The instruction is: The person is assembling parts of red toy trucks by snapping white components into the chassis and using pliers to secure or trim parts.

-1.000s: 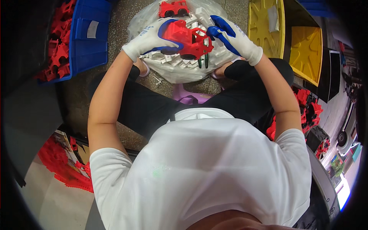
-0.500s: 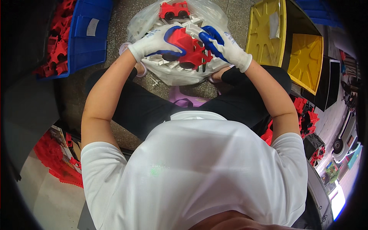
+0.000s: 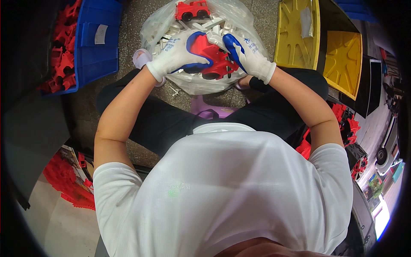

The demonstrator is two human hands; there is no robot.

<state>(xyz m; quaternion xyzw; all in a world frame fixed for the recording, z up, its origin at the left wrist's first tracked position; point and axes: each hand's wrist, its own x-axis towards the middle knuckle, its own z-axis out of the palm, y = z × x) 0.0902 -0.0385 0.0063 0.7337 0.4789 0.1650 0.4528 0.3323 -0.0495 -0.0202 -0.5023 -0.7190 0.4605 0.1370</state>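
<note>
In the head view, the gloved left hand (image 3: 177, 53) and right hand (image 3: 248, 55) each closed around one end of a red toy truck (image 3: 214, 62), steadying it just above the clear bag (image 3: 192, 83) of white parts; a second red truck (image 3: 192, 9) lay beyond the hands.

A blue bin (image 3: 96, 47) is seen on the speckled floor (image 3: 128, 30), and red plastic parts (image 3: 60, 60) are heaped against its left side. Well to the right of the blue bin, two yellow trays (image 3: 317, 43) are stood side by side. Below the blue bin, more red parts (image 3: 64, 180) are piled. Further red parts (image 3: 346, 128) are gathered below the yellow trays.
</note>
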